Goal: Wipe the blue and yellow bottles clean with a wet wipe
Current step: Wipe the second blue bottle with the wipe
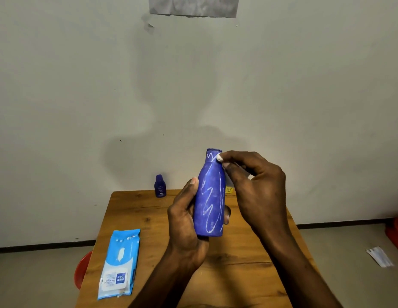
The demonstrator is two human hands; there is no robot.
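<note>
Our two forearms rise from the bottom edge, nearest the camera, over the wooden table (135, 210). The fingers (194, 183) of our left hand (184, 221) wrap the lower body of the blue bottle (210, 196), thumb on its left side and another fingertip showing past its right edge, so the bottle stands upright in the air above the table. The fingers (227, 158) of our right hand (258, 190) are pinched narrow on a small white piece (219, 158), held against the right side of the bottle's neck; we cannot tell what the piece is. White zigzag lines run down the bottle's front from neck to base, and its body looks dusty.

Behind our right hand, a bit of something yellow (229, 190) shows on the table's far side; most of it is hidden, so we cannot say for sure that it is the yellow bottle. A small dark blue bottle (160, 186) stands upright at the table's far edge, near the wall (82, 85). A pack of wipes (120, 263) lies flat on the table's near left part, well apart from our hands, its flap shut. Something red (82, 270) sticks out from under the table's left edge. Some white paper (380, 255) lies on the floor (349, 274) at right.
</note>
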